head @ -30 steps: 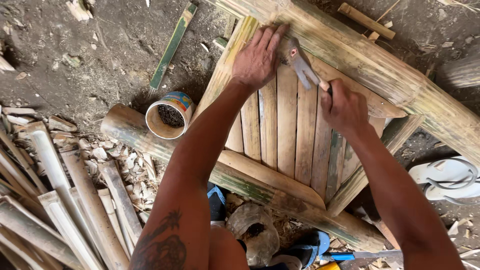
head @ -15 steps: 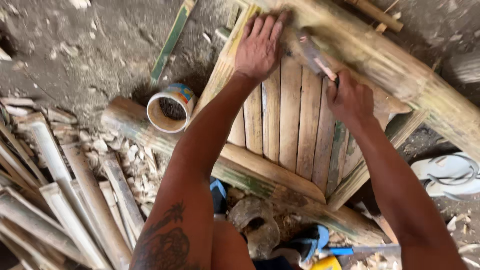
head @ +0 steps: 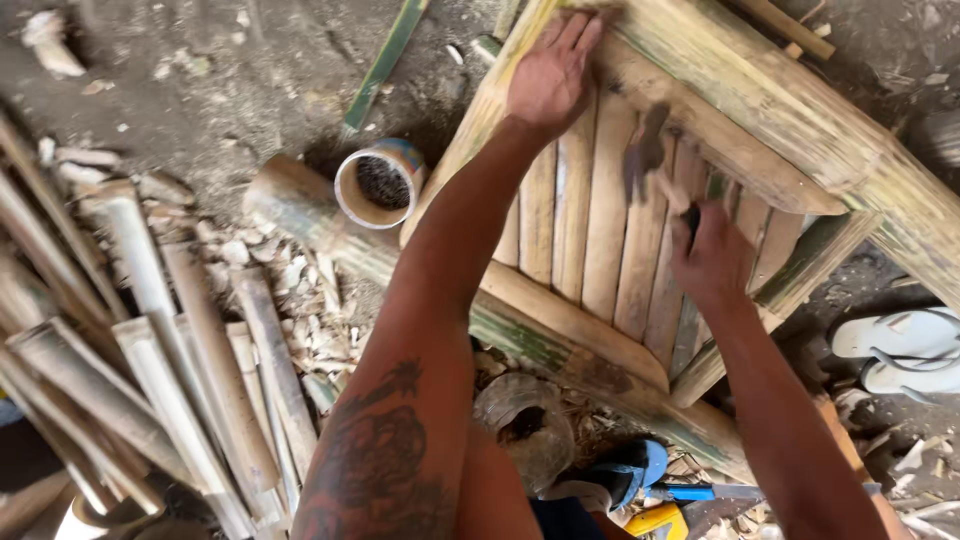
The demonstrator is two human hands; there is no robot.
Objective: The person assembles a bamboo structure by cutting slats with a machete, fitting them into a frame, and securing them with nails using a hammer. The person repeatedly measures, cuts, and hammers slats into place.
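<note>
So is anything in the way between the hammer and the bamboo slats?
Nothing visible is. The right hand holds the blurred hammer right over the bamboo slats. The left hand presses flat farther up, off to the side.

Your right hand (head: 712, 262) grips a tool (head: 648, 152) too motion-blurred to identify — perhaps a hammer (its handle hidden) — while the white sandals (head: 900, 350) run off-frame.

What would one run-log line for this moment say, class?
left hand: flat on bamboo slats | right hand: grips hammer, blurred | frame: on ground | tape roll: beside frame
</note>
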